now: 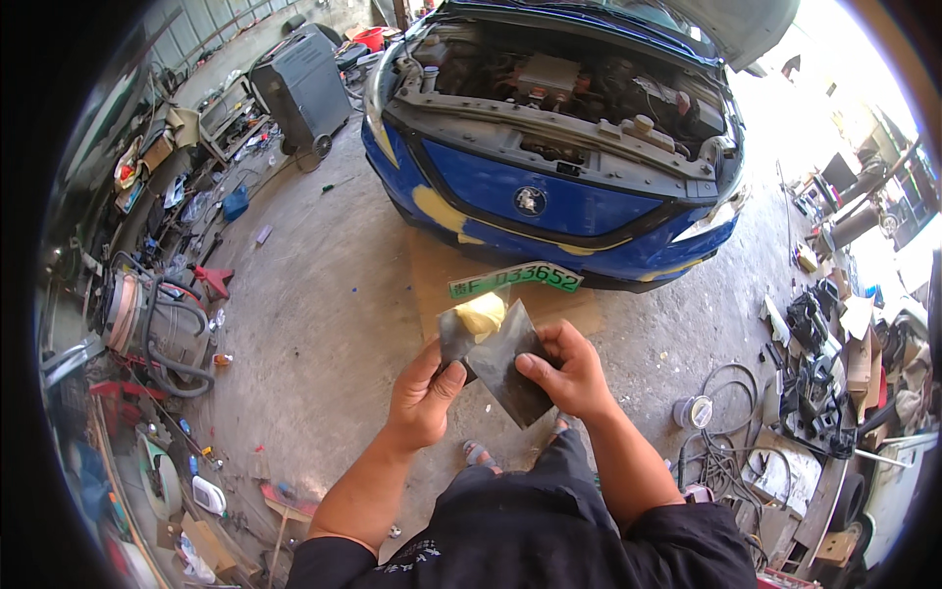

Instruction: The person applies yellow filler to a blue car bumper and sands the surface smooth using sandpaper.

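In front of my body, my left hand (pixel 422 395) grips a dark flat putty spreader (pixel 453 341), thumb on top. A soft lump of pale yellow putty (pixel 482 315) sits at the upper ends of the plates. My right hand (pixel 571 373) is closed on a second putty spreader (pixel 520 391), grey and rectangular, its thumb pressed on the face. The two plates overlap and touch below the lump. Beyond them stands a blue car (pixel 579 204) with its hood up and yellowish patches (pixel 438 208) on the front bumper.
A green licence plate (pixel 515 280) shows just past the putty, above a flat brown sheet (pixel 437 285) on the concrete. A vacuum-like machine with hoses (pixel 157 319) and a grey wheeled cabinet (pixel 304 83) stand left. Right lie coiled cables (pixel 721 461), a round tub (pixel 693 412) and black parts (pixel 819 368).
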`<state>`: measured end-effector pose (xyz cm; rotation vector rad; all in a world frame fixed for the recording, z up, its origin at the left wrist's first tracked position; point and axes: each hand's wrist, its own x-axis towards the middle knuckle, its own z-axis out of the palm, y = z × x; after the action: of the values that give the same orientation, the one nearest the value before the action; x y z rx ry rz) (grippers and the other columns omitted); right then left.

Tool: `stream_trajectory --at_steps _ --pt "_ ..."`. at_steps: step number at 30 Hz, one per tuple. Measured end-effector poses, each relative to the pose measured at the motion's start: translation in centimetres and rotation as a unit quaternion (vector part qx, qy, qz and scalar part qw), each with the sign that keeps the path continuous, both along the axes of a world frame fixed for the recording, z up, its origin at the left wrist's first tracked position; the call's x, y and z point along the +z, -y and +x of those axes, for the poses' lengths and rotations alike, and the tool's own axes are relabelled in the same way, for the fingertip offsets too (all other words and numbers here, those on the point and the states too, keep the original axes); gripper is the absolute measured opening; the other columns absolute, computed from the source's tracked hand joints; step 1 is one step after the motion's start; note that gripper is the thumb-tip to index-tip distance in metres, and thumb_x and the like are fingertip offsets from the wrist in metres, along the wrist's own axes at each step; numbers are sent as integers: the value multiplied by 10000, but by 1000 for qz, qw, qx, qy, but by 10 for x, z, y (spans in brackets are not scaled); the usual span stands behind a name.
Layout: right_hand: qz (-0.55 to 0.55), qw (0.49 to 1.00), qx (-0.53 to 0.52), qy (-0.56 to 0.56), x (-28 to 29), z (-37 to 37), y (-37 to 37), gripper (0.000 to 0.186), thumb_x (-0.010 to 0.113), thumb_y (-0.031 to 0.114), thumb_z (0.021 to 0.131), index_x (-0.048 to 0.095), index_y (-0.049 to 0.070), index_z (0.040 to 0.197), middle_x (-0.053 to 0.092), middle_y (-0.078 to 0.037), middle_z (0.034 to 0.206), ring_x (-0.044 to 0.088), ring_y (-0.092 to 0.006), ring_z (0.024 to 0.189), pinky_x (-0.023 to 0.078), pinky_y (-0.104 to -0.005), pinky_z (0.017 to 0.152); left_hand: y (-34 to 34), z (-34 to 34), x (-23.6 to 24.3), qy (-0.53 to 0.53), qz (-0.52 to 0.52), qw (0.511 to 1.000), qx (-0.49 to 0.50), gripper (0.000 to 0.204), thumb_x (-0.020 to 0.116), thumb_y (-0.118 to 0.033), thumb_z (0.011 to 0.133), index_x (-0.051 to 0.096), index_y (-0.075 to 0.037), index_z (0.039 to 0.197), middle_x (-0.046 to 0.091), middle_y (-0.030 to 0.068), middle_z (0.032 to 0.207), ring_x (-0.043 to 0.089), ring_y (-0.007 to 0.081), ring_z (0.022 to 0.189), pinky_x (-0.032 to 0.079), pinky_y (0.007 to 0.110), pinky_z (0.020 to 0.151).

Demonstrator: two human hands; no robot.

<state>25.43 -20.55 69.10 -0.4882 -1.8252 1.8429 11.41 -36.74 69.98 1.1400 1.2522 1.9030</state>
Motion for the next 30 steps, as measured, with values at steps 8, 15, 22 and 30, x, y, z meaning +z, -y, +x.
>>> stream_trajectory --at_steps 8,15,22,30 --pt "180 979 34 -87 49 -87 24 431 743 57 798 603 -1 1201 689 -84 949 625 -105 812 501 -265 736 76 -85 7 -257 -246 933 49 353 523 -65 962 504 -8 1309 612 80 1172 580 159 1046 434 285 924" --pt "337 882 309 -115 64 -191 50 456 638 -50 756 653 78 1193 598 -171 1201 596 -344 1079 476 -405 914 130 -176 -36 184 -60 981 -9 386 577 -75 926 495 25 1291 612 98 1201 571 161 1096 431 297 956" --pt "466 869 167 -10 8 -307 56 397 696 93 759 675 119 1154 580 -148 1218 536 -356 1123 440 -425 935 133 -255 -8 159 -41 982 95 353 509 -90 970 475 47 1294 617 83 1161 567 131 1033 427 274 921" --pt "558 829 27 -39 37 -392 113 397 761 176 712 686 169 1103 567 -110 1221 509 -341 1168 411 -453 926 144 -337 -10 214 -55 952 212 349 498 -63 971 468 46 1301 609 81 1180 550 122 1064 393 264 967"
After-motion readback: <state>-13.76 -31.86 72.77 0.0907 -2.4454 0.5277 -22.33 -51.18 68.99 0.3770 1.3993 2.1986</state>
